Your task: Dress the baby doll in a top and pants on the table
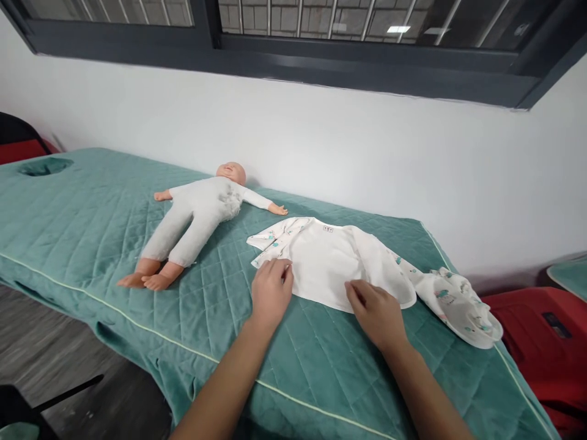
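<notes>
A white baby shirt (pixel 324 263) with a small printed pattern lies spread open, inside up, its front panels folded out to the sides. My left hand (pixel 271 292) is closed at the shirt's left lower edge, thumb and forefinger together on the cloth. At the lower hem on the right, my right hand (pixel 378 313) is also closed, its curled fingertips on the fabric. Up and to the left, a baby doll (pixel 197 208) with a white cloth body lies on its back, arms spread. A bunched patterned baby garment (pixel 461 305) touches the shirt's right sleeve.
Green quilted cover (pixel 293 379) drapes the bed, which has a face hole (pixel 46 166) at the far left. Behind it are a white wall (pixel 367 153) and a dark window frame (pixel 321 64). A red chair (pixel 545 342) stands beyond the right end.
</notes>
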### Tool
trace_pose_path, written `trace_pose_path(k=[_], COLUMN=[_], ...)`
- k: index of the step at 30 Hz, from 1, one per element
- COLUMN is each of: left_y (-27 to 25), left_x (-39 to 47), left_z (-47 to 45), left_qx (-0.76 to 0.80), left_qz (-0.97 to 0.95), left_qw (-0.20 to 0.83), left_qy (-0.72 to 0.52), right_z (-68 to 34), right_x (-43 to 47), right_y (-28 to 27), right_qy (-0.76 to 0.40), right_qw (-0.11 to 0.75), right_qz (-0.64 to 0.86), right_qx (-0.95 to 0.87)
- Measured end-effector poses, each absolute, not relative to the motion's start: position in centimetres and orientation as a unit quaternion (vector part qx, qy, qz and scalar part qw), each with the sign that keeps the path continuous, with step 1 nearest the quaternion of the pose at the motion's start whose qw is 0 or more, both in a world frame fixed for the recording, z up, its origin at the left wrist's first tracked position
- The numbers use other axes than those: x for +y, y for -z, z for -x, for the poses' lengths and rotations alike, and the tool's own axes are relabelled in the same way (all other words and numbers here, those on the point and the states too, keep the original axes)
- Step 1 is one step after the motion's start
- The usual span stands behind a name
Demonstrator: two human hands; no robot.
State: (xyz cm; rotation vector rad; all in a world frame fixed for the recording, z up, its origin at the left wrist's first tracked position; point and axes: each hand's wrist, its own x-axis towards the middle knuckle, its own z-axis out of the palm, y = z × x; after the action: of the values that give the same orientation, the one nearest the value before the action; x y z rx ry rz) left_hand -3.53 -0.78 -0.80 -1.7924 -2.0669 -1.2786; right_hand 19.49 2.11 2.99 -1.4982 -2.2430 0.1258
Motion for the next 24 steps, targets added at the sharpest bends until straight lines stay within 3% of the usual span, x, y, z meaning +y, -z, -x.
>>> trace_pose_path(k=[8,14,24], left_y=[1.5,2.0,0.7], left_x=[-0.5,-0.4,-0.7], left_z=[8.1,8.6,7.9], left_qx=[-0.742,-0.726,-0.711], left_qz=[0.518,0.527,0.488], left_qw=[0.051,0.027,0.074], left_qy=[0.423,0.441,0.501], right_z=[-10.3,-4.6,-6.4], right_x=[12.7,17.7,17.8], right_y=[-4.2,-2.3,-2.1], right_qy=[-0.437,-0.495,-0.608], right_qw=[0.366,0.395,0.476], right_qz=[0.571,0.537,0.395], right_qx=[-0.591,-0.557,-0.498])
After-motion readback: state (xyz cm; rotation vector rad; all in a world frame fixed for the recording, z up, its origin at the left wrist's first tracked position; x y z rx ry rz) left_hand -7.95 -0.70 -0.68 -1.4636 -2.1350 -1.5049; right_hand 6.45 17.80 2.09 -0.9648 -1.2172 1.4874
